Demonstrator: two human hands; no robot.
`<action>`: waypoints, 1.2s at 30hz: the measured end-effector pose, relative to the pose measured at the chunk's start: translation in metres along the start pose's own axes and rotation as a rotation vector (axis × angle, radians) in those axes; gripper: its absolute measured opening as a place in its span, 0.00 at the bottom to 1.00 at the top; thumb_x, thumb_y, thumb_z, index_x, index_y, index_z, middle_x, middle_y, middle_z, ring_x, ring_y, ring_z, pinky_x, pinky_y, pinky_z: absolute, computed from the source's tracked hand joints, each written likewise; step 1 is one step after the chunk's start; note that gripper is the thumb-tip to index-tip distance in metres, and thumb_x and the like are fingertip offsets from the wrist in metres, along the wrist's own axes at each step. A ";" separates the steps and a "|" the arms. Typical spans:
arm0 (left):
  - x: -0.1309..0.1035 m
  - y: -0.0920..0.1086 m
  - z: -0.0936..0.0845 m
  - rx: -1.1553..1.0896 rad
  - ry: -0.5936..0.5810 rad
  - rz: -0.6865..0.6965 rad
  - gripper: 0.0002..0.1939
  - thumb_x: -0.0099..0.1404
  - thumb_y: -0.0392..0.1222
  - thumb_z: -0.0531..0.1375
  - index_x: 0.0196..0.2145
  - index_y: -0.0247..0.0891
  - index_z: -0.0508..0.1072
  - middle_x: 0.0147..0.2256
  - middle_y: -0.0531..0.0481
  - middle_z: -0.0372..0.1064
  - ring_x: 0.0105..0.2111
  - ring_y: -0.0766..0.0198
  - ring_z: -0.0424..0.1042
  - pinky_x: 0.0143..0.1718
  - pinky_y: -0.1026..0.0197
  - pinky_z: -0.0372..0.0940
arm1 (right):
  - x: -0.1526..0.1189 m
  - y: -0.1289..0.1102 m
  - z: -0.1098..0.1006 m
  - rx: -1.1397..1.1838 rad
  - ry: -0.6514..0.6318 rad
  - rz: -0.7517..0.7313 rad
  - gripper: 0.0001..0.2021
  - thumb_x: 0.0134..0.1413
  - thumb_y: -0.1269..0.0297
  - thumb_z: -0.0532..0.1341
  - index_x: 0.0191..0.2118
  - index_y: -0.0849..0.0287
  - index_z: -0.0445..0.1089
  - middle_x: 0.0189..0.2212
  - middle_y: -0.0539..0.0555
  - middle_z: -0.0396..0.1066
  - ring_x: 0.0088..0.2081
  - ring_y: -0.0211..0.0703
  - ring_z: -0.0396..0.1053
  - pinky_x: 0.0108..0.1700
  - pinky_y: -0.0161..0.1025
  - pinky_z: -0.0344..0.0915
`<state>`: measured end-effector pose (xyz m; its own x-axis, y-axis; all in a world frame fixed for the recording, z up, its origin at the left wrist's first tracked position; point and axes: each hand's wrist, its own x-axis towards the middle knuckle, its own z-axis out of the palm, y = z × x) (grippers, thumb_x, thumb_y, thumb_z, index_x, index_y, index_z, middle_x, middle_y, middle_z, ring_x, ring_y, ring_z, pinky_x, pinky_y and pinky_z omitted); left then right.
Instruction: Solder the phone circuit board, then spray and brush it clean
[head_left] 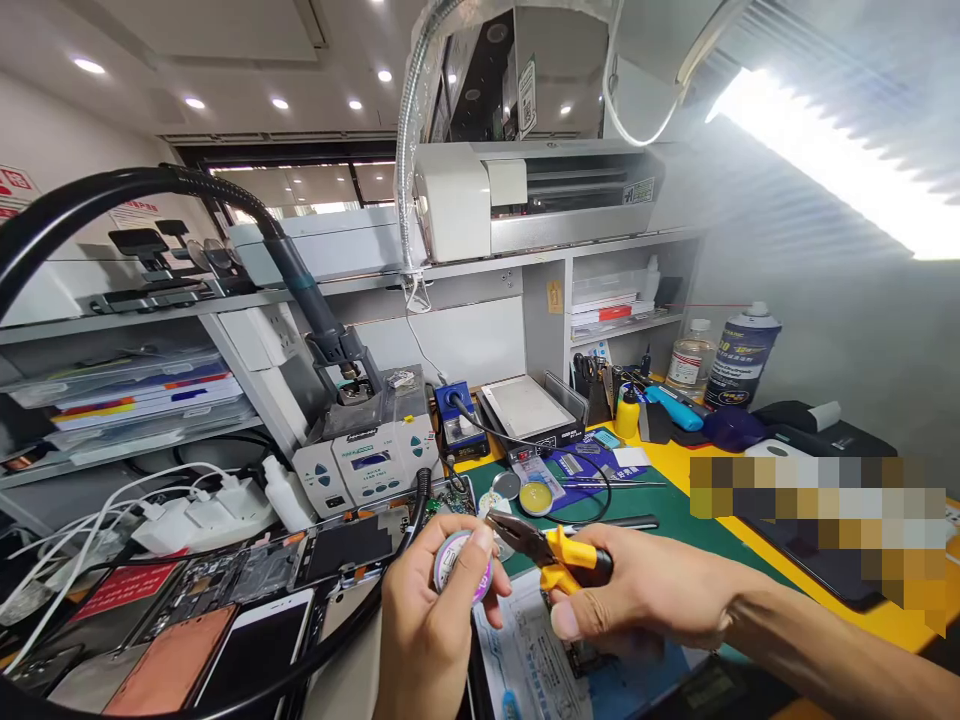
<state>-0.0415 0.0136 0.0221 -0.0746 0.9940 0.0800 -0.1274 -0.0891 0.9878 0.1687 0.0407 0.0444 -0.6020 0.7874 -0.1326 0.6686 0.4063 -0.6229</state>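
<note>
Between the thumb and fingers of my left hand (442, 610) is a small round spool (448, 562) with a purple rim and a pale label. My right hand (637, 590) is wrapped round the yellow and black handles of a pair of pliers (525, 538). The dark jaws of the pliers point left, close to my left fingertips. Whether the jaw tips touch anything is too small to tell. Below the hands lies a blue and white printed mat (517, 640), with a small circuit board partly hidden under my right hand.
A rework station (371, 465) stands at the back left, its black hose arching over the left side. Phones (255, 650) and parts lie at the lower left. An open yellow tin (535, 498) sits behind the pliers. Bottles and a spray can (742, 355) stand at the back right.
</note>
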 end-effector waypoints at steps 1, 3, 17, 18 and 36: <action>0.000 0.000 0.000 -0.004 0.002 -0.006 0.19 0.64 0.57 0.66 0.34 0.36 0.74 0.23 0.50 0.71 0.23 0.64 0.67 0.25 0.63 0.64 | 0.001 0.000 0.001 -0.015 0.016 0.007 0.15 0.65 0.51 0.63 0.34 0.57 0.69 0.22 0.44 0.67 0.22 0.35 0.66 0.25 0.30 0.62; 0.000 0.000 -0.001 -0.011 0.010 -0.026 0.19 0.63 0.56 0.66 0.34 0.36 0.74 0.23 0.50 0.71 0.23 0.64 0.67 0.24 0.63 0.63 | 0.006 0.002 0.008 -0.081 0.130 0.040 0.08 0.65 0.60 0.63 0.37 0.58 0.68 0.30 0.49 0.71 0.29 0.39 0.69 0.31 0.33 0.63; 0.000 0.004 0.000 -0.058 -0.046 -0.063 0.18 0.62 0.55 0.68 0.34 0.35 0.75 0.24 0.48 0.72 0.23 0.64 0.67 0.23 0.63 0.65 | -0.002 -0.003 -0.006 -0.010 -0.044 -0.050 0.16 0.62 0.50 0.67 0.34 0.58 0.70 0.24 0.42 0.68 0.22 0.32 0.66 0.25 0.28 0.62; 0.000 0.004 0.000 -0.055 -0.045 -0.060 0.18 0.62 0.54 0.68 0.34 0.35 0.75 0.24 0.48 0.72 0.23 0.64 0.67 0.23 0.64 0.64 | -0.002 -0.002 -0.005 -0.021 -0.027 -0.042 0.15 0.62 0.51 0.66 0.34 0.58 0.70 0.24 0.43 0.69 0.22 0.32 0.67 0.26 0.29 0.62; 0.002 0.006 0.004 -0.046 -0.008 -0.021 0.22 0.56 0.58 0.71 0.32 0.34 0.77 0.25 0.45 0.75 0.21 0.65 0.68 0.24 0.64 0.65 | 0.001 0.005 0.004 -0.119 0.093 -0.038 0.12 0.58 0.55 0.69 0.33 0.57 0.72 0.24 0.43 0.72 0.24 0.36 0.70 0.28 0.30 0.62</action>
<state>-0.0385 0.0148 0.0292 -0.0638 0.9961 0.0606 -0.1739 -0.0709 0.9822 0.1699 0.0418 0.0385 -0.5884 0.8078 -0.0347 0.6963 0.4844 -0.5296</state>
